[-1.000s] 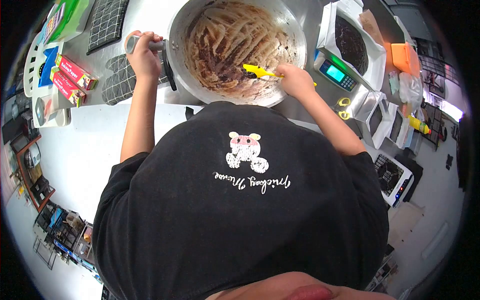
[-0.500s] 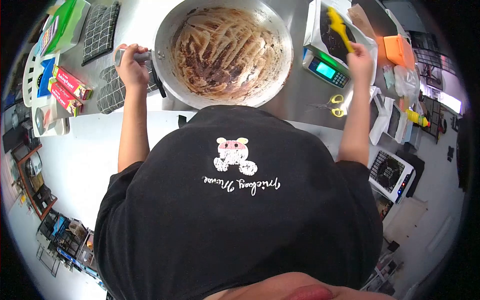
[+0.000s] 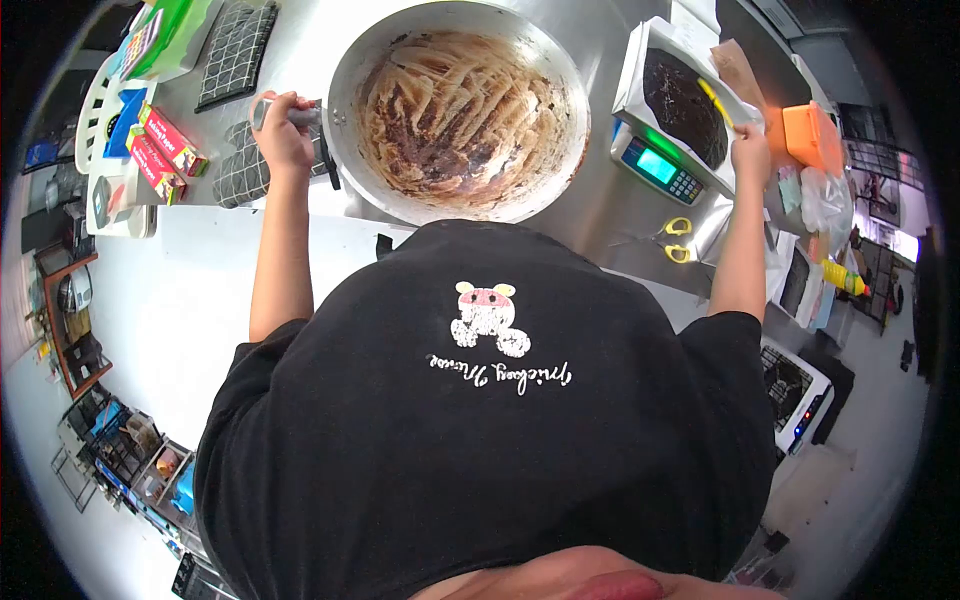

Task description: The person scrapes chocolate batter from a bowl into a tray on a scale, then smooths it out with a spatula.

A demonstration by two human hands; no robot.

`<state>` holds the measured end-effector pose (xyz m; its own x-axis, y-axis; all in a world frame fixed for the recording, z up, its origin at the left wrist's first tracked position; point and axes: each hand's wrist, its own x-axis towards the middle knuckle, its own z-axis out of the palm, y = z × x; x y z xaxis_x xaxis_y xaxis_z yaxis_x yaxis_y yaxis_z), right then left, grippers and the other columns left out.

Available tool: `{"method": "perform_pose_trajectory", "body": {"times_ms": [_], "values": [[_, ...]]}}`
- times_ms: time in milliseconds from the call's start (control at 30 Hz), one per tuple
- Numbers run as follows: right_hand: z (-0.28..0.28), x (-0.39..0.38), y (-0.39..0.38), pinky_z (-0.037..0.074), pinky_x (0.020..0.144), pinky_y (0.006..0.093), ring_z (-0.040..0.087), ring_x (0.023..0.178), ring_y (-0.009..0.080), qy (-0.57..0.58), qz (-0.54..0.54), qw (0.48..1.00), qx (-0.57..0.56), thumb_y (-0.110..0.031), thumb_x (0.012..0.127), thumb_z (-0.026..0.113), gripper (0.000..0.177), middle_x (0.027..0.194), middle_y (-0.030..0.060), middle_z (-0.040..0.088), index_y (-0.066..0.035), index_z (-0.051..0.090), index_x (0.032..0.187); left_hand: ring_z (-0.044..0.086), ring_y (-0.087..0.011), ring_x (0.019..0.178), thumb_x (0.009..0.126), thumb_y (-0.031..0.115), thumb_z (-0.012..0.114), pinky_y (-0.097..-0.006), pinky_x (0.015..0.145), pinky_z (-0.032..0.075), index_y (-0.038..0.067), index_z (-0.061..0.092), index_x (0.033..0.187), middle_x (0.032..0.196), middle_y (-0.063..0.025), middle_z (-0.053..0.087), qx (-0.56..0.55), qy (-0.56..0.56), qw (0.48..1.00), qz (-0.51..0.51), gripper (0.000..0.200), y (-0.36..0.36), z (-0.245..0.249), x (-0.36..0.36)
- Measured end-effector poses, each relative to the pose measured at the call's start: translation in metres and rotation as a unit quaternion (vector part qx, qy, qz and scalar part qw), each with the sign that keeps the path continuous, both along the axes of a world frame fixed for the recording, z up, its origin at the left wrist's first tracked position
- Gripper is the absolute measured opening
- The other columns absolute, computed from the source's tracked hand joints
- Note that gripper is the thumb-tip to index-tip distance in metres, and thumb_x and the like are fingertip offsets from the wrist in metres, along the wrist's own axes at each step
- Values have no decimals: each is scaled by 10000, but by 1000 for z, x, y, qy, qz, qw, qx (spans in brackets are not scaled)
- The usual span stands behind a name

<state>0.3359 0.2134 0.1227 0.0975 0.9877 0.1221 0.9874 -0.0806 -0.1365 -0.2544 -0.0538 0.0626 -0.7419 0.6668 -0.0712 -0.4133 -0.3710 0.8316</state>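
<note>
My left hand (image 3: 286,130) is wrapped round the grey handle (image 3: 303,116) of a large metal pan (image 3: 340,80). Dark brown residue (image 3: 455,120) coats the inside of the pan in streaks. My right hand (image 3: 750,158) grips a yellow spatula (image 3: 715,101), seen nearly edge-on over a paper-lined tray. A dark brown mass (image 3: 680,100) fills that white-lined tray (image 3: 632,75). Beneath the tray sits a digital kitchen scale (image 3: 655,165) with a lit green display. Yellow-handled scissors (image 3: 677,240) lie on the counter in front of the scale.
Baking paper boxes (image 3: 160,160), a white basket (image 3: 92,130) and checked oven mitts (image 3: 240,50) are at the left. An orange container (image 3: 812,138), a plastic bag (image 3: 825,195) and a bottle with yellow contents (image 3: 845,278) stand at the right. The steel counter (image 3: 610,225) runs along the front.
My right hand has moved right and down, and the spatula has gone from above the tray's far end to its right side. The left hand keeps holding the pan handle.
</note>
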Motion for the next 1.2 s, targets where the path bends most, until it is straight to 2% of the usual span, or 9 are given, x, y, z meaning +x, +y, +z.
{"method": "perform_pose_trajectory", "body": {"times_ms": [133,267,433,500,633,800,900,1000,1200], "values": [[5,-17,-9,474,787,410,619,953,319,-46,-2,995,-85,-113,768,462,310,1017,157,645,-154,667,997,564,-204,621,755,-47,561,-361,657,496,56,457,883,698,-94,543,-9,14,1000,8,194,2,8,3],[25,-20,18,474,798,386,617,963,303,7,36,999,12,-82,768,477,295,991,154,644,-116,663,994,582,-200,624,740,-16,582,-320,628,474,53,497,867,695,-86,571,-50,32,998,-33,167,18,13,-11],[96,-182,-30,453,802,351,590,949,301,75,454,888,7,28,724,503,302,948,149,631,-46,622,992,580,-204,671,772,14,591,-330,678,501,30,510,937,739,-90,559,-26,102,989,-107,185,62,38,-22],[108,-264,-53,463,782,371,588,921,302,-59,486,859,-151,23,721,502,292,929,113,631,-88,605,970,584,-201,681,775,17,594,-325,680,501,35,499,927,744,-85,556,-24,122,984,-130,181,75,50,-23],[92,-385,-72,484,705,410,619,853,266,-125,672,724,-93,-85,749,540,149,838,63,630,-144,618,862,592,-197,684,774,16,600,-313,673,493,49,484,927,751,-82,563,8,132,972,-195,195,98,54,-32],[46,-469,-6,487,710,423,625,793,330,-97,653,750,-41,-146,732,576,181,838,148,661,-94,675,875,599,-189,670,768,19,608,-291,642,476,41,481,956,746,-83,581,4,147,967,-206,228,106,63,-28],[48,-459,35,484,704,429,626,789,331,-188,616,763,-61,-106,714,601,148,834,162,661,-76,678,836,594,-176,653,760,13,612,-283,636,475,30,488,947,753,-80,589,9,157,967,-202,225,107,66,-25],[-4,-433,108,489,694,424,631,784,321,-139,601,783,-85,-63,719,557,170,837,160,664,-79,677,837,590,-171,652,755,13,612,-285,634,476,35,491,921,748,-81,582,11,194,956,-220,207,106,69,-24],[26,-373,76,484,657,409,626,785,278,-237,529,810,-88,-89,713,572,120,811,61,642,-146,629,801,588,-169,664,758,13,606,-288,634,472,43,484,908,755,-76,574,-1,173,961,-216,196,105,67,-25]]}}
